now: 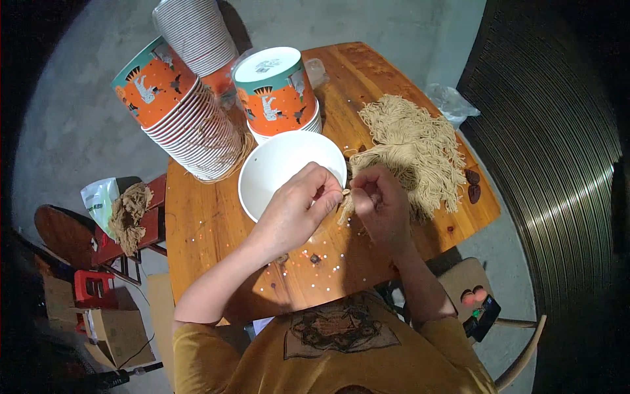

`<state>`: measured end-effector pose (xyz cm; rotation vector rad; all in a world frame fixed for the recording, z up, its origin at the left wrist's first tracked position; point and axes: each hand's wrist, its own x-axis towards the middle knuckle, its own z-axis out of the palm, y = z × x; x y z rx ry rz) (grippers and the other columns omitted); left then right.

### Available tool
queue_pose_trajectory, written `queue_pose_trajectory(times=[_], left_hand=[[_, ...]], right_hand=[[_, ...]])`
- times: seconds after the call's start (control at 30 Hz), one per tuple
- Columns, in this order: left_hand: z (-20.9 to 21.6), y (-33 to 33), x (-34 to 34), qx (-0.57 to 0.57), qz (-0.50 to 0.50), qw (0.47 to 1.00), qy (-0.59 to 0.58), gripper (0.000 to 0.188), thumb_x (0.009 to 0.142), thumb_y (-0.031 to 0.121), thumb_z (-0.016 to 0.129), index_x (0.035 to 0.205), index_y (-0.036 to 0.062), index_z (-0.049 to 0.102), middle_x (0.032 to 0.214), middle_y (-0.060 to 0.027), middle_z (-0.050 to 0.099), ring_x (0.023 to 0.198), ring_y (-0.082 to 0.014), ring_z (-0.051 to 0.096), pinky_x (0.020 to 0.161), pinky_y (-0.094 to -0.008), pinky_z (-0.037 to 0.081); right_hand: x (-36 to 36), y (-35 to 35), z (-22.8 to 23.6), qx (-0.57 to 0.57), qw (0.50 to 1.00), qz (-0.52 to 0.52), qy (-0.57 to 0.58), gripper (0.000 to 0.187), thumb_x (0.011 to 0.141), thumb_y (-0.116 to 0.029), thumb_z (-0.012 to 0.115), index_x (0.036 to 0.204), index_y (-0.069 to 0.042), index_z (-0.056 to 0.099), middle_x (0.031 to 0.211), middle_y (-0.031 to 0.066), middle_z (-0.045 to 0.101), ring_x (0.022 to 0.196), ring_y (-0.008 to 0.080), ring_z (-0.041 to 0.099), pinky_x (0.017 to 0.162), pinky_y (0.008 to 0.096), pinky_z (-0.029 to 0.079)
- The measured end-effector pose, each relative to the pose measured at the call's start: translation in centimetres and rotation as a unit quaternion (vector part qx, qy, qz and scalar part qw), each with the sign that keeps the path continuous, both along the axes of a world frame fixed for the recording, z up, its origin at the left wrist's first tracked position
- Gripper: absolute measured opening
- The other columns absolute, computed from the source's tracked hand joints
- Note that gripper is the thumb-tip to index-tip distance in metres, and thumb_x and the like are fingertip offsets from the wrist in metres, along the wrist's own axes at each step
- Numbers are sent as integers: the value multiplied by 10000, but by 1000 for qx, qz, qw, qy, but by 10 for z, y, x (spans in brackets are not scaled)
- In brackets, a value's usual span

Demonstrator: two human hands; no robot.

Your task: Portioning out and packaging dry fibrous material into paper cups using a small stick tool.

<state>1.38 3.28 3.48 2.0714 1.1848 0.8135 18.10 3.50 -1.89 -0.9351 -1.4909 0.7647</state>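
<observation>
Noodles [413,148] were piled on the wooden table [216,223], just right of a white bowl [275,167]. A small bunch of them was pinched by the left hand [298,207] and the right hand [380,200], both closed tight, at the bowl's rim. Stacks of orange paper bowls [177,108] were seen behind the white bowl.
</observation>
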Motion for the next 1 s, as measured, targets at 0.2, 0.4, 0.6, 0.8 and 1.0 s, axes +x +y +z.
queue_pose_trajectory(times=[0.2,0.4,0.6,0.8,1.0], left_hand=[[-8,1,-1,93,-2,995,20,110,859,91,576,860,3,510,842,-128,505,802,-299,535,706,-378,433],[-5,0,2,157,-8,985,71,144,828,87,615,862,-4,508,850,-137,502,826,-329,530,728,-379,432],[-6,0,-1,160,-11,985,67,139,839,88,594,841,-1,486,825,-139,476,807,-327,512,709,-394,420],[-6,-1,-2,176,-10,982,68,137,835,81,594,835,0,485,816,-136,472,802,-321,508,702,-395,418],[-7,0,-1,211,-15,974,86,145,817,69,616,846,-2,493,833,-135,490,815,-330,516,701,-395,421]], right_hand=[[-1,3,-1,89,989,-35,-116,117,764,-45,614,857,-40,542,748,70,553,633,148,571,545,299,463],[-2,3,-9,-67,995,41,56,80,820,-83,590,852,-39,532,730,-21,505,627,79,500,539,223,412],[2,0,0,-248,934,139,219,71,865,-106,553,868,-38,533,760,-38,519,666,65,487,597,215,413],[1,7,-7,-45,997,38,45,86,840,-117,569,872,-42,538,734,1,534,625,91,506,568,256,438],[2,6,0,4,997,8,-79,107,807,-118,607,850,-41,546,731,25,546,620,99,513,569,253,436]])
